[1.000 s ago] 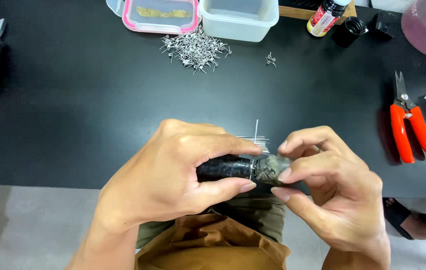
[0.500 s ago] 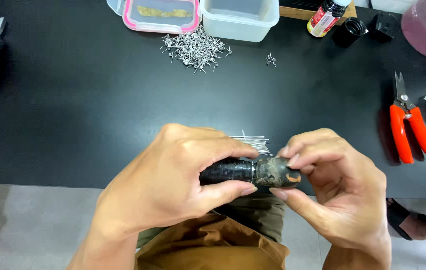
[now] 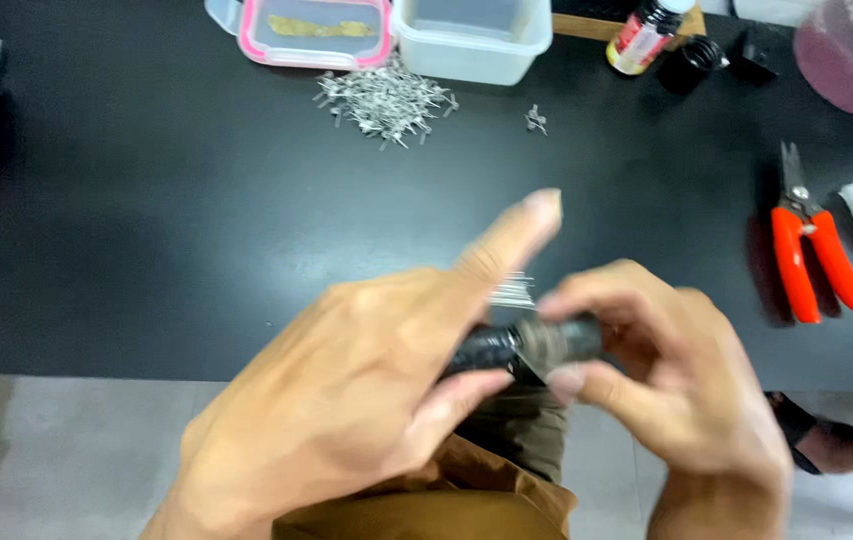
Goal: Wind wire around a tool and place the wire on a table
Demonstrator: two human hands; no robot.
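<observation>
Black roll (image 3: 507, 345) (perhaps taped); orange-handled cutters (image 3: 815, 255).

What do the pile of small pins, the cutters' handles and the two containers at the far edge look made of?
Pile of small pins: metal by the look, silvery and glinting. Cutters' handles: orange plastic or rubber sleeves, smooth and slightly glossy; the blades look like bare grey steel. Clear tub: translucent plastic, milky walls. Pink-rimmed container: clear plastic lid with a pink seal, probably rubbery.
</observation>
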